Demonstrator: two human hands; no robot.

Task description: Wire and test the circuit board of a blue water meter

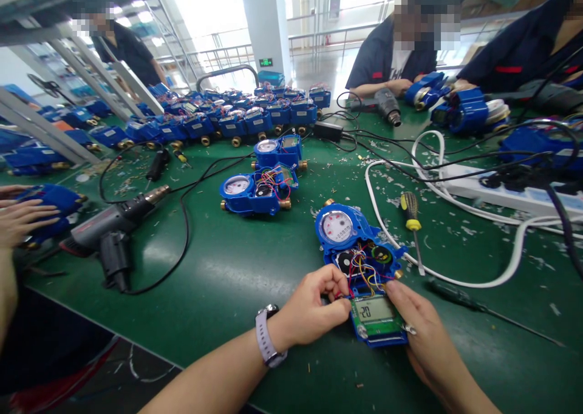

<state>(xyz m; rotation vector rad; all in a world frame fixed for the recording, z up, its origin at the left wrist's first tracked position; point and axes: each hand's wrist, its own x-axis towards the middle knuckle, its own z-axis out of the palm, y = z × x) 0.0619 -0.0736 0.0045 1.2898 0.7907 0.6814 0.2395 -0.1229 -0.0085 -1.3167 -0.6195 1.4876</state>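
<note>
Head view. Locate open blue meter [362,229] right of and below centre on green table [204,305], with dial [337,226] toward mid-frame and coloured wires [364,271] down to display unit [378,329]. Pinch small red piece [337,295] with left hand [314,308], thumb against curled forefinger, at display unit's left edge; cannot make out its shape behind the tips. Hold right edge with right hand [423,317], thumb on upper corner, other fingers mostly hidden; cannot tell whether spread or pressed together. Note left forearm [218,365], wearing pale watch strap [263,335], slanting up from bottom edge; right forearm [455,371] cut off lower right. Note co-worker's hands [27,220], cropped at left edge, on another blue meter [59,198].
</note>
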